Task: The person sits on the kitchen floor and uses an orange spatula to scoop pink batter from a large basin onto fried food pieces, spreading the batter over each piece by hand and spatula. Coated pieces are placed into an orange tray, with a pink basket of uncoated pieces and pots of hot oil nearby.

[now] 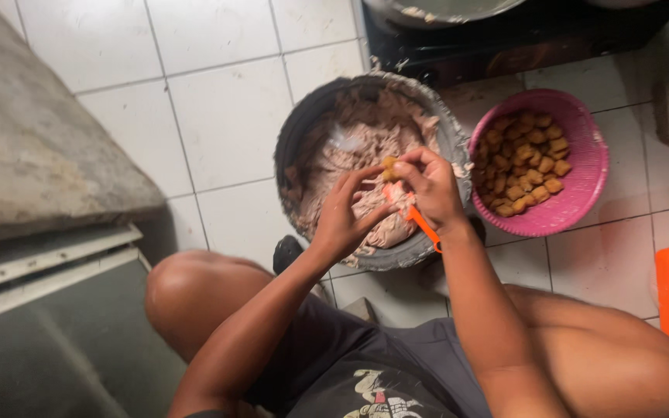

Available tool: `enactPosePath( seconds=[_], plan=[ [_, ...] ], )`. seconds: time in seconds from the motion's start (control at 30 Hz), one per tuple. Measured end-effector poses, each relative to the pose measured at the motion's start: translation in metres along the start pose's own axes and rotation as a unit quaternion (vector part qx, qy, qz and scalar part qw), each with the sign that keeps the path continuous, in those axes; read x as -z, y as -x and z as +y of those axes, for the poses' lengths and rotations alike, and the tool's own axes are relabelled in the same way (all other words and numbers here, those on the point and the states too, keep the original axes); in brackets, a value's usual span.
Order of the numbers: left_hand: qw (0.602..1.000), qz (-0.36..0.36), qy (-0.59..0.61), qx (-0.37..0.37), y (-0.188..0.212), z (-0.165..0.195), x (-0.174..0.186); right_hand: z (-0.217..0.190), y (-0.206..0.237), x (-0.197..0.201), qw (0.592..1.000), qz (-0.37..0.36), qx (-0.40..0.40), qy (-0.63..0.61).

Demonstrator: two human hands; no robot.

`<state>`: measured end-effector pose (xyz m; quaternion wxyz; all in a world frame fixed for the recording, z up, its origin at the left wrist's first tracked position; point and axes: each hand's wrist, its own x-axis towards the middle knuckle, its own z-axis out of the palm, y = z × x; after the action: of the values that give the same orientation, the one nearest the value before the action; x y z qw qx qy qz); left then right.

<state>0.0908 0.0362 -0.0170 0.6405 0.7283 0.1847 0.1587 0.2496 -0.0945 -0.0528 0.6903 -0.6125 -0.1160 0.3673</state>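
Head view: over a grey bowl (303, 131) of pale paste on the floor, left hand (344, 217) fingers pinch a fried tofu puff (389, 168); right hand (431, 190) grips an orange spoon (420, 218), apparently filling it; a careful, steady press seems needed.

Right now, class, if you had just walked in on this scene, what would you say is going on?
A person squats on a white tiled floor over a big grey bowl of pale, pasty mixture. The left hand and right hand meet above it, pinching a small golden-brown fried piece; the right hand also holds an orange tool, its working end hidden. Beside the bowl, a pink basket holds many similar fried pieces. An orange tray sits at the right edge.
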Motion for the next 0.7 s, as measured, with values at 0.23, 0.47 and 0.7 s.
enactPosePath(
  seconds=[0.23,0.47,0.7],
  plan=[
    [0.99,0.119,-0.001,-0.072,0.014,0.013,0.018,-0.022,0.035,-0.064,0.987,-0.074,-0.018,-0.14],
    [0.97,0.034,0.233,0.057,0.012,0.001,0.039,-0.027,0.049,-0.07,0.973,-0.132,-0.06,-0.177],
    [0.971,-0.038,0.205,0.114,0.013,0.007,0.055,-0.02,0.048,-0.06,0.966,-0.154,-0.058,-0.2]
  ],
)
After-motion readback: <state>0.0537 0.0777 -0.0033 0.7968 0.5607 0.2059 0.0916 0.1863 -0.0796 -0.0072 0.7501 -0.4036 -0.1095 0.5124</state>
